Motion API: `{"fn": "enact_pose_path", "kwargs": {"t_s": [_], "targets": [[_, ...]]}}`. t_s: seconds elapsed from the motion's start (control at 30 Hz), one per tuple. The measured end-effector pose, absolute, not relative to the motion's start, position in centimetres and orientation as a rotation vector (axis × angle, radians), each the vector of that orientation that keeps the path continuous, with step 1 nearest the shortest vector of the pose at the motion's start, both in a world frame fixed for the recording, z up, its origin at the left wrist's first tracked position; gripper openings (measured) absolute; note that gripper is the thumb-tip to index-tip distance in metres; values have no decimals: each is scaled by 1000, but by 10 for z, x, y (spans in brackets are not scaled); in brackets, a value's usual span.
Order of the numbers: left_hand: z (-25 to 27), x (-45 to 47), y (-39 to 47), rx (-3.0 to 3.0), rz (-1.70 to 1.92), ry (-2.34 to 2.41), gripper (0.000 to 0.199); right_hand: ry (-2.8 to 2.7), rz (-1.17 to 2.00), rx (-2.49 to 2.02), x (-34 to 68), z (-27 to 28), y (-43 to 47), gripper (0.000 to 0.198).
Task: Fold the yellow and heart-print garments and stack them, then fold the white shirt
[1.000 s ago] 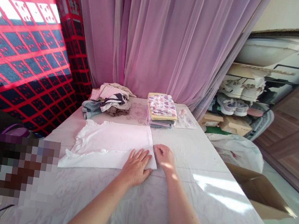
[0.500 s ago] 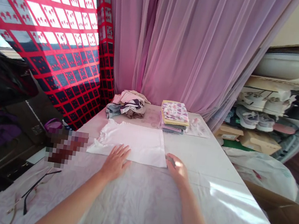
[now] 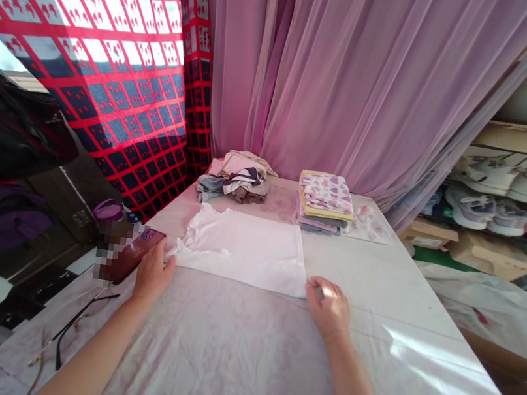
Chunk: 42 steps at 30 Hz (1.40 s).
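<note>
A white shirt [image 3: 246, 248] lies folded flat, with a wavy, uneven edge on its left side. My left hand [image 3: 153, 273] is at the shirt's near left corner, thumb and fingers closing on the cloth. At the near right corner, my right hand [image 3: 329, 305] has its fingers curled and pinches the hem. Just left of my left hand stands a dark red phone [image 3: 139, 255], partly blurred out.
A loose heap of clothes [image 3: 237, 177] sits at the back left. Right of it is a neat stack of folded clothes [image 3: 324, 203]. Eyeglasses [image 3: 68, 327] lie at the near left of the bed-like surface [image 3: 230, 351]. Shoes [image 3: 484, 211] fill a rack at right.
My left hand has moved from the middle of the shirt's near edge to its left corner. My right hand stays at the right corner. The view has shifted slightly.
</note>
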<state>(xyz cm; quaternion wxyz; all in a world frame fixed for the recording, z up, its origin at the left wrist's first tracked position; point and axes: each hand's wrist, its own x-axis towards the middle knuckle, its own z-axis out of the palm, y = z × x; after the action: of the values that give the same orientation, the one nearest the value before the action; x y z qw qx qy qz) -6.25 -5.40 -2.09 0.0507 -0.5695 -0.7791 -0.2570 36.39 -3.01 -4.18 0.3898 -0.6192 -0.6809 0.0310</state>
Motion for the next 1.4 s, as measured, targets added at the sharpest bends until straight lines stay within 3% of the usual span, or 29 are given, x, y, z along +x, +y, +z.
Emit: {"fn": "enact_pose_path", "kwargs": {"t_s": [0.2,0.63,0.9,1.07,1.17,1.4], "targets": [[-10,-73,-53,-1775,-663,-2478,36,-1803,90,-1683,358,-40,-33,30],[18,-66,-45,-1797,-323,-2571,29,-1780,67,-1693,360,-44,-32,24],[4,-83,-44,-2071,-660,-2403,35,-1777,119,-1639,361,-46,-31,37],[8,-89,-34,-2127,-712,-2535,45,-1833,50,-1617,359,-43,-20,42],[14,-88,-30,-2141,-738,-2634,39,-1901,66,-1651,358,-37,-9,41],[24,-83,-31,-2091,-355,-2622,30,-1895,238,-1790,360,-30,5,25]]}}
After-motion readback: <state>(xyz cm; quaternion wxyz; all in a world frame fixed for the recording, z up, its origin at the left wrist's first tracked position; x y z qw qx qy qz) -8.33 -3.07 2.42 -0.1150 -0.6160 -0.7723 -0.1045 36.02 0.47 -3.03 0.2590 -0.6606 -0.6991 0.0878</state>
